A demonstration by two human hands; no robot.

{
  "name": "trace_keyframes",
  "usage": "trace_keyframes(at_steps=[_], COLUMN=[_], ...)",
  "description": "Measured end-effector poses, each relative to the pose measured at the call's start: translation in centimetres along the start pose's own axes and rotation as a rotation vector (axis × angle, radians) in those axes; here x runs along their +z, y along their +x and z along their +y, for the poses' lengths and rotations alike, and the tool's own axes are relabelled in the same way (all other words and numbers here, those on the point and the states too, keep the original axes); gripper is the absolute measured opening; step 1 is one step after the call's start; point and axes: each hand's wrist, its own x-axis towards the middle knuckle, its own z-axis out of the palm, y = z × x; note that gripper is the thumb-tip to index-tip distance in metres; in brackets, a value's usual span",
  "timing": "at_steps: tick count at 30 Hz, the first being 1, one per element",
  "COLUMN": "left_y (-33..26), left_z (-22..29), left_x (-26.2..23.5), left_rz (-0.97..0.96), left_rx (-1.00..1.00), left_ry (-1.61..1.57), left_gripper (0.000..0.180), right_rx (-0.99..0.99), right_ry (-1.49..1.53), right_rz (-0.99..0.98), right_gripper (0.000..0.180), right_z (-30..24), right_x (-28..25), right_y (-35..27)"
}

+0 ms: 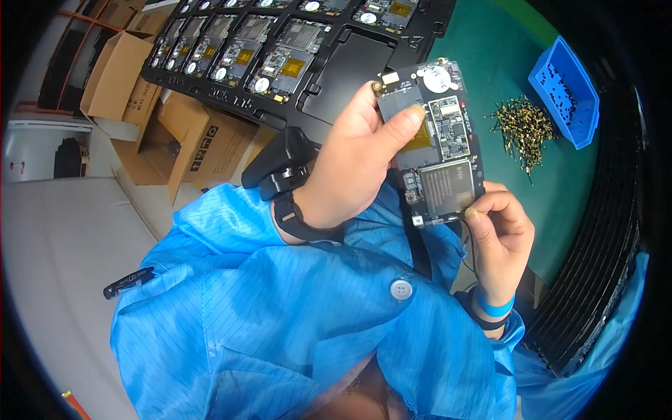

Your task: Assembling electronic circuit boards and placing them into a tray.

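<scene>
A dark circuit board [451,185] with metal shields, amber tape and a round white sticker is held up, tilted, in front of my blue coat. My left hand [350,157] grips its left edge, thumb pressed across the face. At the lower right corner, my right hand [505,231] pinches a thin dark cable [467,246] between thumb and forefinger, against the board's edge. The fingertips hide the cable's end, so I cannot tell whether it is attached.
Beyond my hands, a black tray [343,80] carries several similar boards in pockets. On the green mat [476,42] lies a pile of small black-and-gold cables [523,129], beside a blue bin [577,112] with small dark pieces. Stacked black trays [595,252] stand right; cardboard boxes [199,143] left.
</scene>
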Motion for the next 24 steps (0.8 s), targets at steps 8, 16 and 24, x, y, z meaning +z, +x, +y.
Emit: trace_keyframes(at_steps=[8, 16, 24], left_y=[1.0, 1.7, 1.2], left_z=[2.6, 5.0, 3.3], left_x=[-1.8, -2.1, -1.1], left_rz=[-0.17, -0.383, -0.798], left_rx=[-0.09, -0.225, -0.289], left_ry=[0.377, 0.706, 1.033], left_gripper=[0.041, 0.037, 0.039], right_rx=[0.037, 0.008, 0.073], right_ry=[0.027, -0.273, -0.174], right_rz=[0.033, -0.252, -0.26], right_gripper=[0.005, 0.006, 0.006], right_z=[-0.8, -1.2, -1.4], right_x=[-2.0, -2.2, -1.4], right_y=[0.5, 1.8, 2.5])
